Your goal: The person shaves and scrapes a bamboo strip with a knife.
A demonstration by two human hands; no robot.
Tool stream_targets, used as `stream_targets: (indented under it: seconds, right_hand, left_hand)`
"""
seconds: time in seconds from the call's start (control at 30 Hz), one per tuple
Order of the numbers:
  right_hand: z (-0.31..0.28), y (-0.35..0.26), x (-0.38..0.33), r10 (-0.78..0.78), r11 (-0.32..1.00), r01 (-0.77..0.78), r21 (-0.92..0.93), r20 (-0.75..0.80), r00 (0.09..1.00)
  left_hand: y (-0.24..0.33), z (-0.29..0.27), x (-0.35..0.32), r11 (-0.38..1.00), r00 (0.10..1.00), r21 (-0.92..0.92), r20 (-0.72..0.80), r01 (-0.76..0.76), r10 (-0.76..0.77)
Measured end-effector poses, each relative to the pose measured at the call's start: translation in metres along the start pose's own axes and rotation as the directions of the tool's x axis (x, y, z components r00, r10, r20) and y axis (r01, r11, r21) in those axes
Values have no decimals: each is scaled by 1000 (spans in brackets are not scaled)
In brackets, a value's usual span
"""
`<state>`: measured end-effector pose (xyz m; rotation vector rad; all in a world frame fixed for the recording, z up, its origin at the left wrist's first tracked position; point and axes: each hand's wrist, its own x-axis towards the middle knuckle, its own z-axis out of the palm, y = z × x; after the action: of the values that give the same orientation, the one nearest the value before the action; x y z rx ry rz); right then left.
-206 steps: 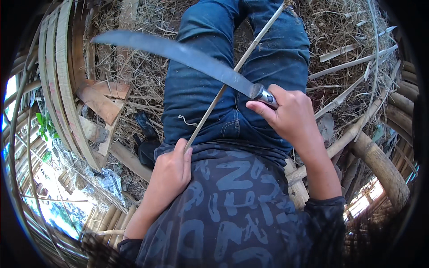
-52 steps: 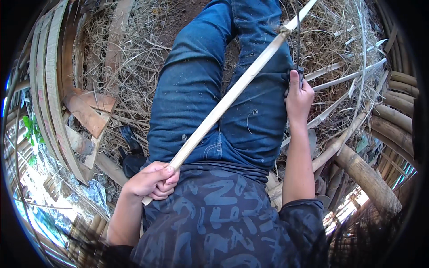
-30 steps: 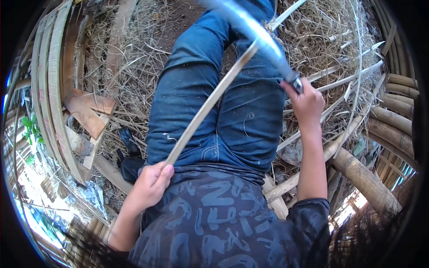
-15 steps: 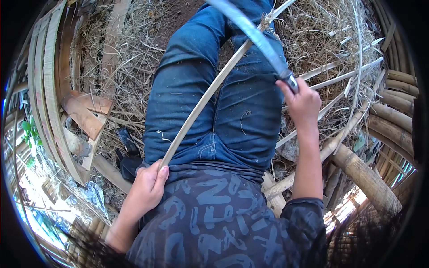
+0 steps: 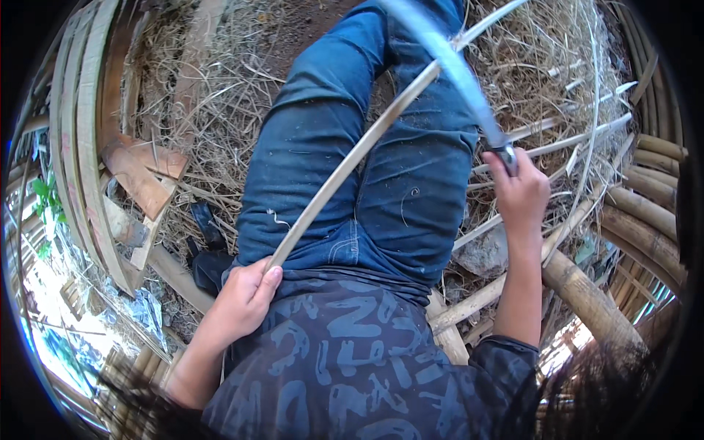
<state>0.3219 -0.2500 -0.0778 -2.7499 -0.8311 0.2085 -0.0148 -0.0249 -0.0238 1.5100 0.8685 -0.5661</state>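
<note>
My left hand [image 5: 246, 299] is closed round the near end of a long, pale bamboo strip [image 5: 343, 174] at my waist. From there the strip slants up and to the right across my jeans, its far end past my knee. In my right hand [image 5: 521, 192] is the dark handle of a long machete [image 5: 469, 92]. Its blade is blurred and points up and left. It crosses the strip near my right knee; whether the edge touches it, I cannot tell. A small curled shaving [image 5: 276, 219] lies on my left thigh.
Dry straw and shavings [image 5: 205, 103] litter the ground. Long pale slats [image 5: 79, 147] and brown wooden blocks [image 5: 139, 183] stand at the left. Several split strips [image 5: 568, 143], a grey stone [image 5: 484, 251] and bamboo poles [image 5: 594, 293] lie to the right.
My right hand and the machete have moved right and a little toward me. The frayed tuft of shavings on the strip beside the blade no longer shows. My left hand keeps its grip.
</note>
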Motion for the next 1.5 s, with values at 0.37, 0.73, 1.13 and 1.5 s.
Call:
stream_targets:
  seconds: [0.37,0.73,1.13,1.5]
  right_hand:
    - [3,-3,17,-208,950,221,-219,80,975]
    - [3,14,36,-122,962,139,-235,84,989]
    - [-4,8,19,-37,982,65,-175,162,986]
    - [-11,22,8,372,847,-400,351,146,917]
  left_hand:
    - [1,1,-3,1000,1000,-21,21,3,-3]
    - [7,2,3,999,999,-14,12,32,-32]
    - [3,6,10,996,999,-84,48,1,4]
    - [-2,-3,16,877,964,-417,208,240,-165]
